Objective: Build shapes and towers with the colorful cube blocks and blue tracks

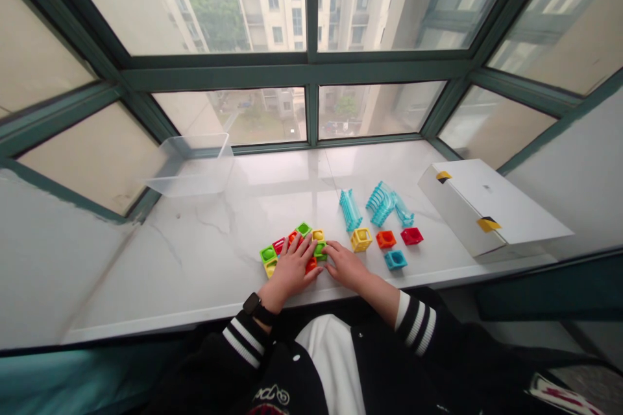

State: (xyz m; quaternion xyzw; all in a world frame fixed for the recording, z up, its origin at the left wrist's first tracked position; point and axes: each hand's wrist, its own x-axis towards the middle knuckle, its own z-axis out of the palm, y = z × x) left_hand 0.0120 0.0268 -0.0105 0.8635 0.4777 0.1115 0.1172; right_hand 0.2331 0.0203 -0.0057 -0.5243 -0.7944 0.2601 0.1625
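A clear bin (pixel 207 172) and a white box (pixel 501 204) sit near green-framed windows (pixel 292 74).

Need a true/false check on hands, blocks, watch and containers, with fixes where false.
1. The left hand lies over the block cluster. True.
2. The white box is right of the clear bin. True.
3. The right hand rests on the white box. False: it is at the cluster's green block.
4. The watch is on the right wrist. False: left wrist.
5. The loose blue block is yellow. False: it is blue.
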